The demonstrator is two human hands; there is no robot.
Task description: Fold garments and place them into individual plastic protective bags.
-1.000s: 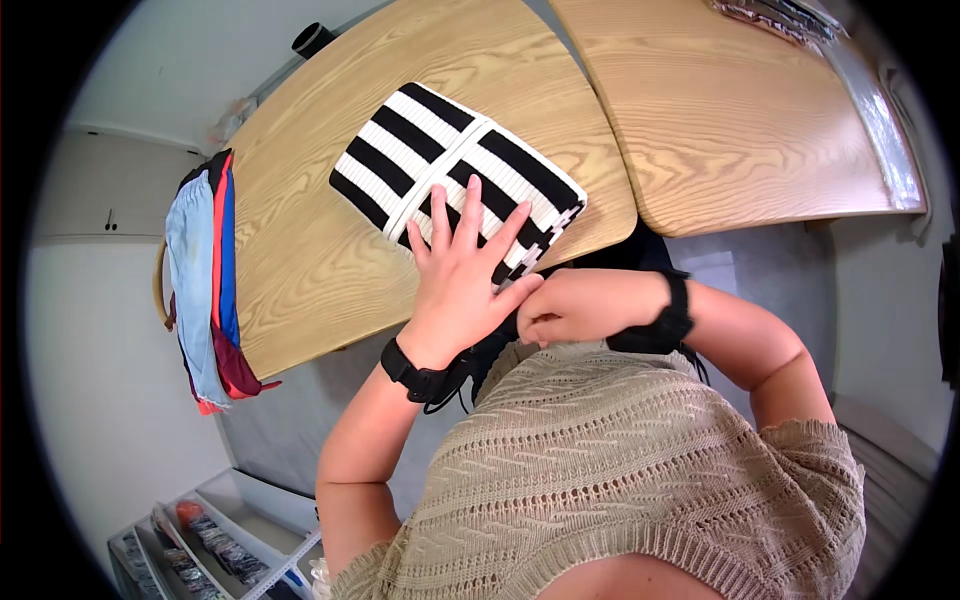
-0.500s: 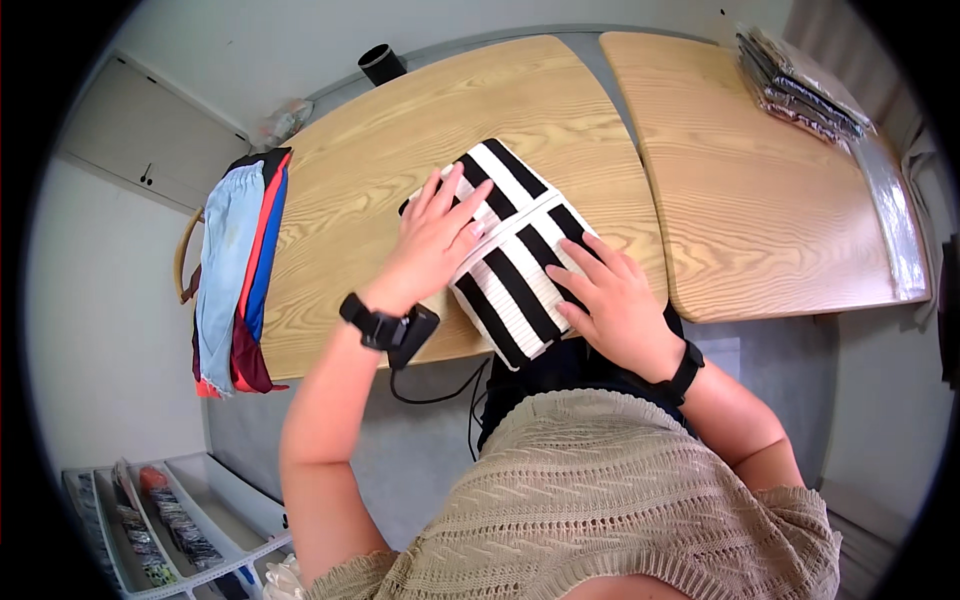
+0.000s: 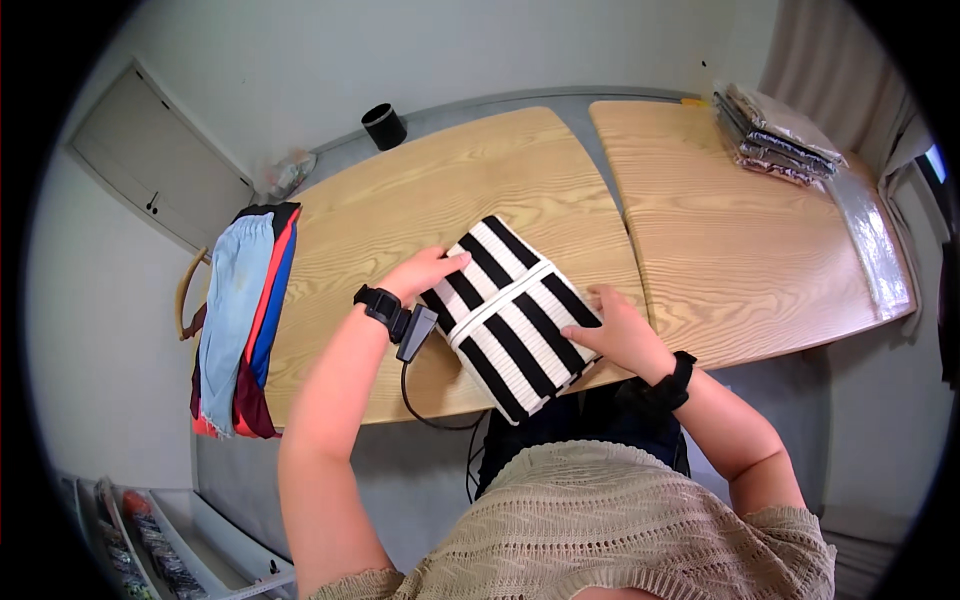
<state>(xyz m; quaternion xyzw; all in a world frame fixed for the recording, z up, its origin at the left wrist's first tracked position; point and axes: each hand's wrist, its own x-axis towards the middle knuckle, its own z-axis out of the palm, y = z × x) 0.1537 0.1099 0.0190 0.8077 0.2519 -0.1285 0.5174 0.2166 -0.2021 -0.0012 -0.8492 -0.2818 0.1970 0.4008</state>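
Observation:
A folded black-and-white striped garment [image 3: 512, 312] lies on the near edge of the wooden table [image 3: 420, 210]. My left hand [image 3: 425, 272] rests flat on the garment's left edge, fingers pointing right. My right hand [image 3: 612, 328] presses on its right edge with the fingers spread. Both wrists wear black bands; a small grey device with a cable [image 3: 413, 334] hangs from the left one.
A pile of folded clothes in light blue, red and dark colours [image 3: 240, 315] sits at the table's left end. A black cup [image 3: 383, 127] stands at the far edge. A second wooden table [image 3: 750, 230] on the right carries a stack of folded fabrics [image 3: 778, 135].
My left hand slid from the top of the garment to its left edge. My right hand moved to the right edge. The view lifted, showing more of both tables.

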